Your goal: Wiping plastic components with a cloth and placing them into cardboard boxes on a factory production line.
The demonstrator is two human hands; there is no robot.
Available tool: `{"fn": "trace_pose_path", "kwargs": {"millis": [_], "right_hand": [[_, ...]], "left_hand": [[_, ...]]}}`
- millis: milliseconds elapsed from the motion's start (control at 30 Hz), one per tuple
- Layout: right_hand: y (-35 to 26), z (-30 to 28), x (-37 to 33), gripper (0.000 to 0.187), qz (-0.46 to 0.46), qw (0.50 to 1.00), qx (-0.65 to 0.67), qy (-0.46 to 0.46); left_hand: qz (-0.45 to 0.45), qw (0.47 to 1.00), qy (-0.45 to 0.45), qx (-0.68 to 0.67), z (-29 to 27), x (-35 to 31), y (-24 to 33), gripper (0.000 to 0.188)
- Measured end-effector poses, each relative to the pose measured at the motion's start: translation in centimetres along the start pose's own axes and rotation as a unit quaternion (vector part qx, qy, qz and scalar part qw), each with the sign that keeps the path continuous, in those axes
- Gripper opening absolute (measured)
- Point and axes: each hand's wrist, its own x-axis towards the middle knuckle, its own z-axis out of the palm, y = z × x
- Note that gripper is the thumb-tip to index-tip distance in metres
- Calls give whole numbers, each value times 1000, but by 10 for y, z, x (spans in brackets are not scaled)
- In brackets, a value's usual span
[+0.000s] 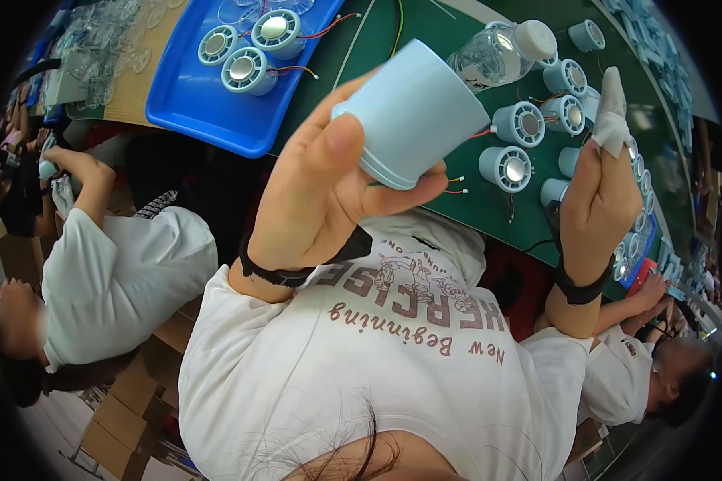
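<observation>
Pale blue cylindrical housing (pixel 413 112), tilted, held in left hand (pixel 321 188).

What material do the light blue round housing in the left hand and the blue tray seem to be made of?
Light blue housing: probably moulded plastic, matte, with an even colour and a soft sheen, held by the left hand. Blue tray: likely plastic too, glossier, with a smooth surface and a rounded rim.

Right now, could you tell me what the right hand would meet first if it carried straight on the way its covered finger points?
Probably the pale blue fan housings on the green mat; the right hand's cloth-covered fingertip points up toward them, though depth is unclear.
</observation>
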Motion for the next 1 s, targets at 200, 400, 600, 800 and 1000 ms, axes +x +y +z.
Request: {"fn": "trace_pose_path", "kwargs": {"millis": [200,400,600,800,1000], "right_hand": [[-32,1,-2,22,-109,987,120,18],[-30,3,16,15,-79,996,-27,-35],[75,-56,30,17,179,981,66,44],[195,-110,54,51,360,898,-201,-153],[285,-50,92,66,343,891,-143,-260]], "left_hand": [[-225,954,-68,-188,-12,3,-4,77],[-215,928,-139,-272,-20,-6,-7,69],[142,953,117,243,-42,-22,16,61],[163,649,400,626,-79,-19,24,57],[165,487,379,770,-127,-1,27,51]]}}
